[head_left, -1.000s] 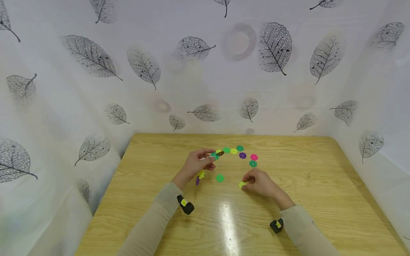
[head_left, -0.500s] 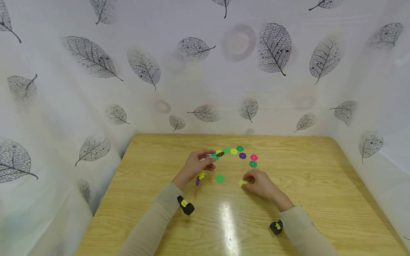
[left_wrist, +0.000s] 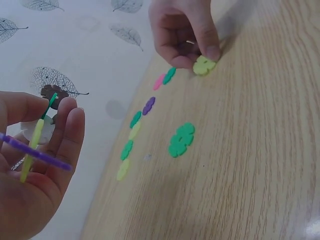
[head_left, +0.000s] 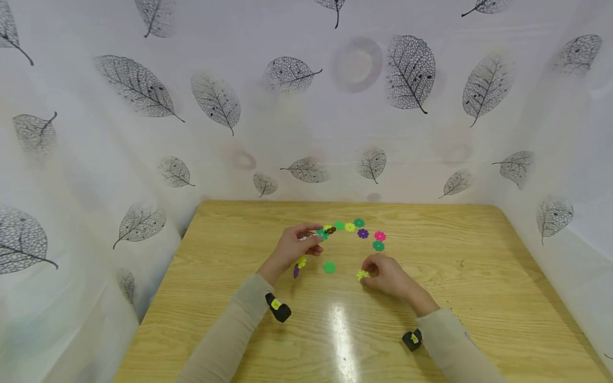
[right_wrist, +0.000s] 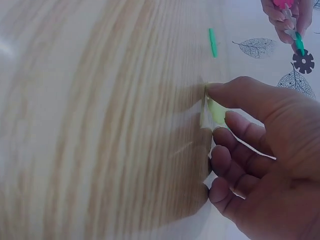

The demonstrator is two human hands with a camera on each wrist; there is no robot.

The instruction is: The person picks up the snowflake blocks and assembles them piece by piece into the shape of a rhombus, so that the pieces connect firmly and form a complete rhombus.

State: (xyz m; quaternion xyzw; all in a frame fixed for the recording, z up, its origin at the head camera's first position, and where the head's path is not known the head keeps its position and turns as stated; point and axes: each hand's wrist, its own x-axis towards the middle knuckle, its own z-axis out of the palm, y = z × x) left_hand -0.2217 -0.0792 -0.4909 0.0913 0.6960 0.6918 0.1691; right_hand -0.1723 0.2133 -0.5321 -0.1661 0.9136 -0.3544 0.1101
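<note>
My left hand (head_left: 306,240) hovers over the wooden table (head_left: 479,276) and grips a short chain of slotted flower discs (left_wrist: 35,145). The chain's purple and yellow discs lie across the palm, and green and brown ones (head_left: 326,231) stick out past the fingers. My right hand (head_left: 378,271) pinches a yellow-green flower disc (head_left: 362,274) between thumb and forefinger at the table surface. In the right wrist view that yellow-green flower disc (right_wrist: 212,111) stands tilted on its edge. A loose green disc (head_left: 329,267) lies flat between the two hands.
An arc of several loose discs (head_left: 363,233) in green, yellow, purple and pink lies flat beyond the hands. White sheets printed with leaves (head_left: 412,69) wall in the table at the back and both sides. A bright glare patch (head_left: 341,324) sits near the front.
My right hand has crept slightly away from me with the yellow-green disc pinched in it. The left hand and its chain have stayed put.
</note>
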